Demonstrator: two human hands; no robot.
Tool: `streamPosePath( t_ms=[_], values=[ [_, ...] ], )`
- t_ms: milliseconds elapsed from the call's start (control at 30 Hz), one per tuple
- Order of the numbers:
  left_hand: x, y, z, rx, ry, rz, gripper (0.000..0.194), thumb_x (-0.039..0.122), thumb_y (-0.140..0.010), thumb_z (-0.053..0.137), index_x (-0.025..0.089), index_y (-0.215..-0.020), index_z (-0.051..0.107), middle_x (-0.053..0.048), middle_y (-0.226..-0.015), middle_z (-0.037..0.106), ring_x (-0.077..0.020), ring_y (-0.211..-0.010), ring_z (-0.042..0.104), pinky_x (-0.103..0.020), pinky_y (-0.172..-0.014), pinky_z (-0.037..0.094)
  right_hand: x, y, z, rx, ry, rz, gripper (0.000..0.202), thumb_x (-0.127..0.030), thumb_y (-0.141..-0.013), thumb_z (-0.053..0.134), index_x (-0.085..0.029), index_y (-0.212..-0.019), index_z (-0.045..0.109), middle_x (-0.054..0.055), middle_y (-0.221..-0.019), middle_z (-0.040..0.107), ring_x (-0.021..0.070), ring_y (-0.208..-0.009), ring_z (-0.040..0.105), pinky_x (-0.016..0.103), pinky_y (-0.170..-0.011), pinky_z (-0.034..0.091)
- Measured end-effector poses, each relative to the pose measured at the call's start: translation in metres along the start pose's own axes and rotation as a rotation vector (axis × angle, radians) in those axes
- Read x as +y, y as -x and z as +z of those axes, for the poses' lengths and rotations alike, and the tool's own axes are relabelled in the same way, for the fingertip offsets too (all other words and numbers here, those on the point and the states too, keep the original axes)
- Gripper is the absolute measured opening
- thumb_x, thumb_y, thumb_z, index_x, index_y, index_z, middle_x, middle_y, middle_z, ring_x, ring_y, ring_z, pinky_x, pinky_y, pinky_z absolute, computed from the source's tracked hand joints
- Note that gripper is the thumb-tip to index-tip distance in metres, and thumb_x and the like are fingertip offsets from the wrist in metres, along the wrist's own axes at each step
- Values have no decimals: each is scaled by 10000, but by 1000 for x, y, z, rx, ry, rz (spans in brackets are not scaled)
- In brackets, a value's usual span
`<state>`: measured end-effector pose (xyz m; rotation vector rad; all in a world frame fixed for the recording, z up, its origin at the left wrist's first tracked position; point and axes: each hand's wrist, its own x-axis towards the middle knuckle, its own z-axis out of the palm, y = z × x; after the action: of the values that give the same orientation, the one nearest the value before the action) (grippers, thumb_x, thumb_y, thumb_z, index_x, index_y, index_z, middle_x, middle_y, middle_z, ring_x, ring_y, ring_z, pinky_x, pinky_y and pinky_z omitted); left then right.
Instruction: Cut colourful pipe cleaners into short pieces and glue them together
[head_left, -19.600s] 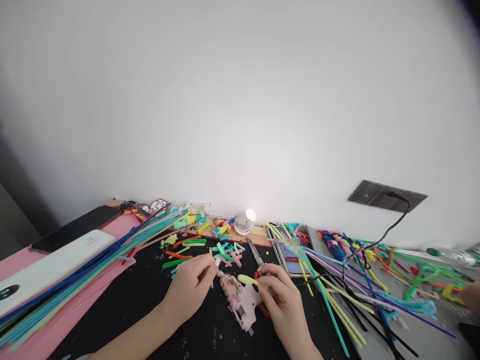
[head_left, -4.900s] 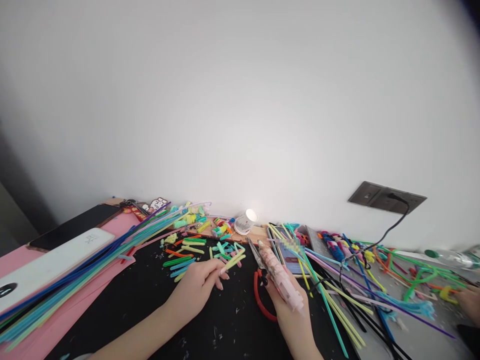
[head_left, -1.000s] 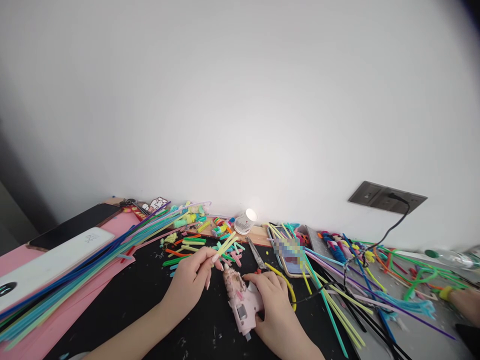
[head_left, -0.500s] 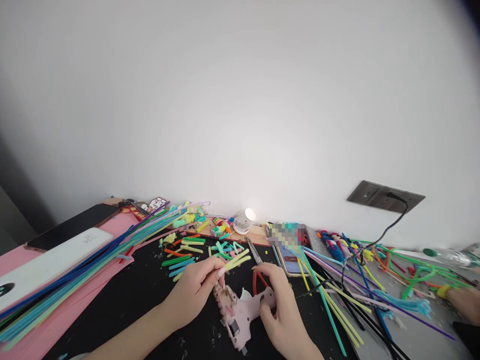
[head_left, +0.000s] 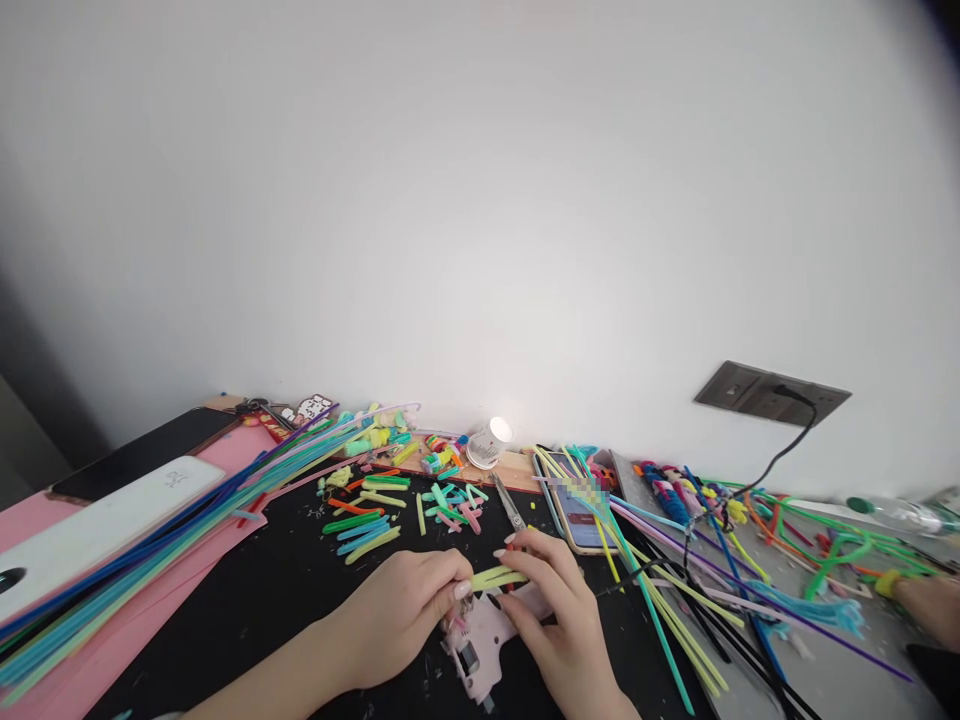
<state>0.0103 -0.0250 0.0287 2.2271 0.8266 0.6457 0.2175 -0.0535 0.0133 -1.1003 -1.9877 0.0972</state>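
My left hand [head_left: 409, 610] pinches short pale-yellow pipe cleaners [head_left: 491, 578] near one end. At their other end is my right hand [head_left: 559, 610], its thumb and fingers curled around the tips; how firmly it grips is hard to see. Below both hands a pale pink glue gun [head_left: 480, 640] lies on the black mat [head_left: 247, 610], partly covered by the fingers. Scissors [head_left: 510, 505] lie just behind my right hand, their red handles mostly hidden. Several cut pipe cleaner pieces [head_left: 367, 535] in green, blue, yellow and orange are spread beyond my left hand.
A paper cup [head_left: 490, 443] stands by the wall. To the right are a phone [head_left: 589, 530], long pipe cleaners [head_left: 675, 620] and a black cord running to the wall socket [head_left: 772, 393]. At left lies a white box [head_left: 112, 525]. Another person's hand [head_left: 926, 605] shows at far right.
My right hand has moved from the glue gun's handle up to the free ends of the yellow pipe cleaners. My left hand has shifted slightly right and lower with them.
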Motion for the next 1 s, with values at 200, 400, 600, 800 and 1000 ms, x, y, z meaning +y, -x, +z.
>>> streamPosePath(
  t_ms=[200, 400, 600, 800, 1000],
  values=[
    [3, -1, -2, -33, -41, 8, 262, 255, -940, 264, 201, -823, 491, 11, -719, 578, -133, -657, 545, -212, -618, 365, -1, -2, 0, -7, -15, -5, 192, -85, -782, 566, -207, -922, 616, 88, -992, 559, 207, -915, 566, 324, -757, 496],
    [2, -1, -1, -39, -58, -3, 250, 256, -940, 268, 203, -828, 484, 16, -723, 578, -131, -660, 544, -209, -615, 360, -1, -2, 0, -26, -36, 24, 143, -98, -785, 570, -201, -873, 616, 78, -956, 568, 201, -910, 573, 310, -764, 488],
    [-2, -2, 0, -30, -97, -6, 237, 233, -935, 262, 205, -832, 474, 13, -716, 576, -138, -650, 540, -216, -604, 357, 0, -1, 0, -29, -52, 47, 128, -107, -778, 570, -207, -841, 618, 74, -944, 585, 204, -904, 583, 306, -765, 493],
    [-1, -1, 0, -11, -97, -2, 227, 235, -932, 263, 206, -833, 465, 14, -707, 567, -139, -640, 536, -215, -591, 352, 2, -2, -1, -47, -48, 59, 130, -114, -787, 558, -208, -852, 620, 78, -955, 589, 208, -913, 584, 313, -767, 497],
    [0, 0, -1, 12, -82, -12, 229, 244, -928, 271, 206, -826, 472, 17, -688, 564, -137, -617, 521, -215, -571, 339, 4, -1, -1, -39, -72, 64, 150, -91, -785, 549, -202, -848, 628, 79, -948, 585, 204, -905, 584, 308, -765, 498]
  ],
)
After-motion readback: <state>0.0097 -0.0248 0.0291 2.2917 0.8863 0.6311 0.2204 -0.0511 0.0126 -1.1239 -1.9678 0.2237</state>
